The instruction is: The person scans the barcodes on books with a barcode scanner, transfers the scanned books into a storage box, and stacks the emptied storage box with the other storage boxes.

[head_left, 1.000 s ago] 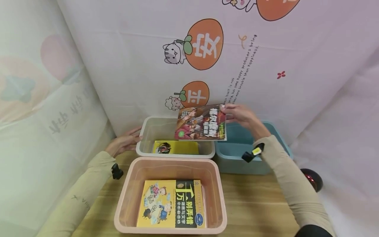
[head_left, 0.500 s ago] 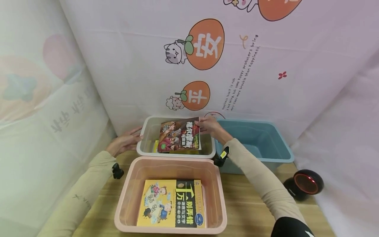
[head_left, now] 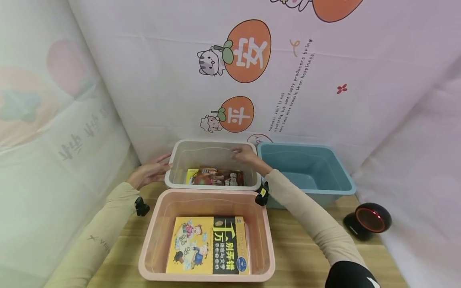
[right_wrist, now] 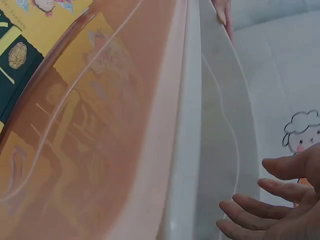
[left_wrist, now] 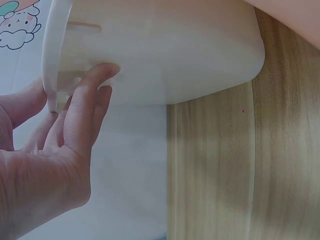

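At the left end of the white storage bin (head_left: 180, 164), my left hand (head_left: 149, 172) holds the rim, thumb at its edge and fingers against the outer wall (left_wrist: 145, 55). My right hand (head_left: 248, 157) hovers over the same bin's right side, holding nothing; its fingers are spread in the right wrist view (right_wrist: 275, 200). Down inside the white bin lies a dark comic-style book (head_left: 219, 177) with a brown and red cover. It overlaps a yellow book (head_left: 190, 176), whose left part still shows.
In front stands a pink bin (head_left: 151, 240) with a yellow and black book (head_left: 207, 246) inside. A blue bin (head_left: 306, 170) sits at the right of the white one. Farther right, a round black device (head_left: 371, 220) stands on the wooden table (head_left: 302, 248). Printed cloth (head_left: 162, 60) rises behind.
My right hand carried the dark book left over the white bin and let go of it. The book now lies inside, on the yellow one. My left hand stays at the rim.
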Tool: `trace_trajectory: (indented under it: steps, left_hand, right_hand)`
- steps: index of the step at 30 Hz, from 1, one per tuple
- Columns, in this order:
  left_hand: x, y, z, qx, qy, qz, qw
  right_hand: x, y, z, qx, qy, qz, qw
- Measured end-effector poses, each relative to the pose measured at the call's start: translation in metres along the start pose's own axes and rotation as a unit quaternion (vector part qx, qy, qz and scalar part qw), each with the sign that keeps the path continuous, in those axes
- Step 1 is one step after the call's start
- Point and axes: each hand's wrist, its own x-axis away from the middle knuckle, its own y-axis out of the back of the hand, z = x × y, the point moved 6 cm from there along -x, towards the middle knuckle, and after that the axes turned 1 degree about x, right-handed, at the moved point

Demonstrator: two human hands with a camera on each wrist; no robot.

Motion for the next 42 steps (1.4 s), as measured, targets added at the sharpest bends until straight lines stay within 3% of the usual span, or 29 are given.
trace_trajectory:
  steps: [4, 8, 17, 23, 26, 29, 33, 36, 38, 42]
  left_hand:
    - [0.001, 0.0, 0.0, 0.001, -0.002, 0.002, 1.0]
    - [0.002, -0.001, 0.0, -0.003, -0.003, 0.002, 1.0]
    - [0.004, 0.001, -0.004, -0.014, -0.01, -0.009, 0.9998]
    - [0.005, -0.001, 0.002, -0.005, 0.004, -0.014, 0.9999]
    - [0.004, -0.001, 0.003, -0.007, 0.005, -0.01, 0.9999]
    - [0.002, -0.001, 0.003, -0.005, 0.0, -0.011, 0.9999]
    - [-0.002, 0.0, 0.002, -0.004, -0.004, -0.007, 1.0]
    - [-0.001, 0.001, 0.002, -0.006, -0.002, -0.005, 1.0]
    - [0.0, 0.0, 0.002, -0.007, -0.001, -0.002, 1.0]
    - [0.002, 0.002, 0.002, -0.007, -0.001, 0.002, 1.0]
  right_hand:
    - [0.009, -0.005, 0.022, 0.088, 0.096, -0.014, 0.9914]
    - [0.025, -0.018, 0.041, 0.091, 0.145, 0.011, 0.9852]
    - [0.058, -0.04, 0.082, 0.039, 0.171, 0.044, 0.9835]
    - [0.075, -0.062, 0.086, -0.006, 0.175, 0.101, 0.9794]
    - [0.086, -0.073, 0.088, -0.001, 0.189, 0.119, 0.9746]
    - [0.095, -0.085, 0.091, 0.045, 0.231, 0.132, 0.963]
    - [0.104, -0.1, 0.094, 0.124, 0.288, 0.16, 0.9359]
    - [0.109, -0.109, 0.089, 0.154, 0.285, 0.205, 0.9236]
    - [0.112, -0.114, 0.083, 0.167, 0.258, 0.238, 0.9213]
    - [0.115, -0.125, 0.071, 0.245, 0.233, 0.273, 0.9008]
